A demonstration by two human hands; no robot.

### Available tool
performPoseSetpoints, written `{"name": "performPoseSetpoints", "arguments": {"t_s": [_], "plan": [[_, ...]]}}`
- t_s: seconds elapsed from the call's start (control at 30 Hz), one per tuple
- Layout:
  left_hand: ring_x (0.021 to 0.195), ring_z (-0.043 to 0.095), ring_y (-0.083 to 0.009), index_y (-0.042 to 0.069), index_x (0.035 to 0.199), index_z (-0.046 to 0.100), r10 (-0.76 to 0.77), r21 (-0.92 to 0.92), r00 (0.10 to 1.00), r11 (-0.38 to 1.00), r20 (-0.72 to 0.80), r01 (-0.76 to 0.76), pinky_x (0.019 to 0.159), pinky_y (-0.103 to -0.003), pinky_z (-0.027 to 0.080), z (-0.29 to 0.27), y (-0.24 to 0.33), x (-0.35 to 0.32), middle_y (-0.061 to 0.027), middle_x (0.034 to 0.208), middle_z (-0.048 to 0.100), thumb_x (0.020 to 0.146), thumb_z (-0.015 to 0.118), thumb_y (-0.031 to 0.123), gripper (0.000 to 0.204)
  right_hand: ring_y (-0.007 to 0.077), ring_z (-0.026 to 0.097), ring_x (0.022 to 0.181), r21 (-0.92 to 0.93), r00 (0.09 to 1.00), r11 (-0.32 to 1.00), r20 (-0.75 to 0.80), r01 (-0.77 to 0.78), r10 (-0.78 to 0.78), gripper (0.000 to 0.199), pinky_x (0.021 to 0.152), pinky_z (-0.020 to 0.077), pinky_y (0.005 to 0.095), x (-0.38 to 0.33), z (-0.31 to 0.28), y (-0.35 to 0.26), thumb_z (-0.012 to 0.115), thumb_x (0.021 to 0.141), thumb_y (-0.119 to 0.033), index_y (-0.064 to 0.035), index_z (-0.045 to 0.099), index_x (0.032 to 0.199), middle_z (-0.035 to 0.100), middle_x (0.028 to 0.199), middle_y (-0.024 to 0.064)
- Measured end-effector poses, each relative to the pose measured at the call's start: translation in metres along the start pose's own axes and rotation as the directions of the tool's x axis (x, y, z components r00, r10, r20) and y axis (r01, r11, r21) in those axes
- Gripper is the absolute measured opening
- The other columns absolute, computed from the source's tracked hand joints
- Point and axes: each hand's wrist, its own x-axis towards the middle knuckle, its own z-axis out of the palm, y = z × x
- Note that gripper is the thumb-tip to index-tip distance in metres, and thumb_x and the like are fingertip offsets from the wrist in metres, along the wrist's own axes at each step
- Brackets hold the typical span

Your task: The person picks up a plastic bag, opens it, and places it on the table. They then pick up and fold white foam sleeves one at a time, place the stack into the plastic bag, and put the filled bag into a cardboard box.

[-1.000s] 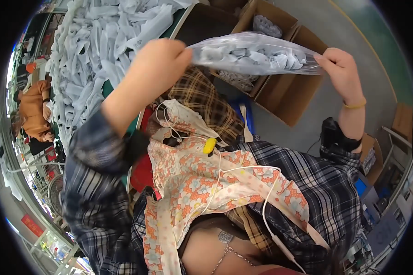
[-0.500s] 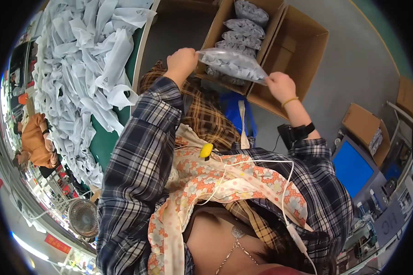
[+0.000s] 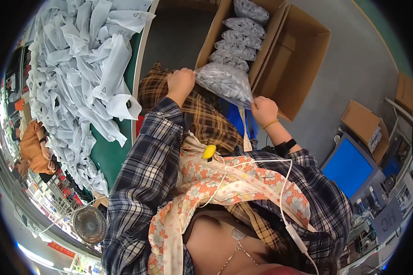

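Note:
A clear plastic bag (image 3: 224, 82) full of small pale grey-white pieces is stretched between my two hands. My left hand (image 3: 181, 83) is closed on its left corner. On the other side, my right hand (image 3: 264, 110) pinches the right corner near the bag's lower edge. The bag hangs at the near end of an open cardboard box (image 3: 208, 44). Inside that box, several similar filled bags (image 3: 236, 44) lie in a row, one behind another. What the bag's pieces are exactly, I cannot make out.
Left, a green table (image 3: 110, 145) carries a big heap of pale sleeve-like pouches (image 3: 85, 68). Another open cardboard box (image 3: 293, 55) adjoins the bag-filled one. A blue-screened monitor (image 3: 348, 167) and a small carton (image 3: 360, 123) stand at right. A fan (image 3: 89, 224) and a co-worker (image 3: 34, 146) are at far left.
The bag has come nearer to me, and its contents have slumped toward the far side. My right hand has moved down and inward, my left slightly down. Both keep their grip.

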Motion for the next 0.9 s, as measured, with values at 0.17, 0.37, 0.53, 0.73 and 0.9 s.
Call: {"name": "performPoseSetpoints", "arguments": {"t_s": [0.17, 0.37, 0.53, 0.73, 0.9], "plan": [[0.086, 0.062, -0.0294, 0.008, 0.084, 0.068, 0.019, -0.035, 0.998, 0.999, -0.059, -0.021, 0.073, -0.048, 0.045, 0.006, -0.001, -0.003, -0.0084, 0.086, 0.065, 0.087, 0.05, 0.023, 0.023, 0.0318, 0.057, 0.066, -0.018, 1.0, 1.0, -0.01, -0.003, 0.003, 0.023, 0.058, 0.0464, 0.0428, -0.002, 0.002, -0.001, 0.058, 0.076, -0.024, -0.0054, 0.058, 0.063, 0.056, 0.067, 0.0112], [0.088, 0.062, -0.0305, 0.007, 0.084, 0.069, -0.035, -0.065, 0.99, 0.997, 0.136, 0.044, 0.075, -0.049, 0.045, 0.009, 0.0, 0.009, -0.0098, 0.088, 0.066, 0.086, 0.051, 0.025, 0.025, 0.0324, 0.058, 0.066, -0.093, 0.992, 0.992, 0.092, -0.083, 0.092, 0.025, 0.06, 0.0472, 0.0431, -0.001, 0.012, 0.005, 0.056, 0.078, -0.026, -0.0051, 0.059, 0.064, 0.057, 0.068, 0.0121], [0.089, 0.062, -0.0321, 0.006, 0.088, 0.068, -0.058, -0.088, 0.98, 0.993, 0.19, 0.076, 0.077, -0.05, 0.045, 0.006, 0.01, 0.014, -0.012, 0.094, 0.066, 0.086, 0.051, 0.03, 0.03, 0.0311, 0.061, 0.066, -0.166, 0.982, 0.982, 0.153, -0.086, 0.112, 0.026, 0.061, 0.0496, 0.0418, 0.001, 0.022, 0.009, 0.055, 0.078, -0.028, -0.0062, 0.063, 0.066, 0.061, 0.071, 0.0123], [0.094, 0.06, -0.0327, 0.007, 0.098, 0.064, -0.097, -0.213, 0.963, 0.965, 0.253, 0.153, 0.078, -0.049, 0.045, 0.005, 0.018, 0.018, -0.0144, 0.098, 0.064, 0.083, 0.051, 0.041, 0.04, 0.032, 0.062, 0.071, -0.149, 0.939, 0.973, 0.272, -0.176, 0.212, 0.03, 0.064, 0.0506, 0.0419, 0.006, 0.017, 0.005, 0.054, 0.079, -0.033, -0.0059, 0.066, 0.073, 0.064, 0.078, 0.0153], [0.096, 0.06, -0.0328, 0.007, 0.102, 0.063, -0.117, -0.232, 0.934, 0.951, 0.337, 0.203, 0.08, -0.049, 0.045, 0.01, 0.014, 0.017, -0.0141, 0.101, 0.064, 0.08, 0.055, 0.048, 0.047, 0.0323, 0.063, 0.076, -0.154, 0.873, 0.944, 0.361, -0.292, 0.329, 0.036, 0.066, 0.0505, 0.0421, 0.013, 0.005, -0.005, 0.055, 0.077, -0.04, -0.0056, 0.066, 0.077, 0.064, 0.082, 0.0164]]}}
